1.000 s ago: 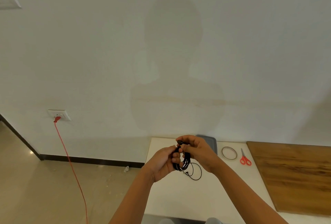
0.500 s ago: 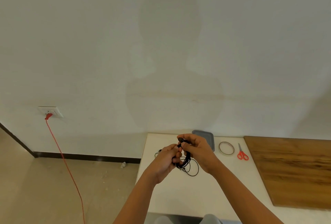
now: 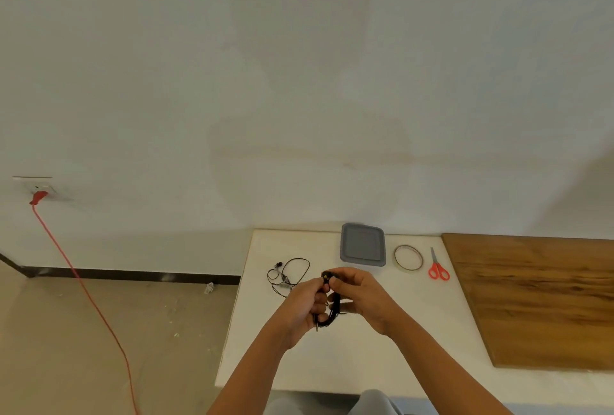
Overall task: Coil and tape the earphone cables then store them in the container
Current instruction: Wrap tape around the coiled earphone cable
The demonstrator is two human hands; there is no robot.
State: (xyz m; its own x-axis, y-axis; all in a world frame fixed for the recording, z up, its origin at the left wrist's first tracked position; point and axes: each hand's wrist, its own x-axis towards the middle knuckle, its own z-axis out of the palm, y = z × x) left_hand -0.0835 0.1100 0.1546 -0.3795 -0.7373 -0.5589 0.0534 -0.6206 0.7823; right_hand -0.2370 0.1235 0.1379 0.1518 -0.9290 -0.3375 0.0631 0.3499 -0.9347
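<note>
My left hand and my right hand both grip a bundle of coiled black earphone cable above the white table; its loops hang down between my fingers. A second black earphone lies loose on the table just left of my hands. The grey container sits with its lid on at the table's back edge. To its right lie a roll of clear tape and red-handled scissors.
A wooden board covers the right part of the table. The white wall rises right behind the table. On the left the floor lies lower, with a red cord running down from a wall socket.
The view has tilted down and shifted, so the loose second earphone shows fully on the table. The loose loop that hung below my hands has been drawn into the bundle.
</note>
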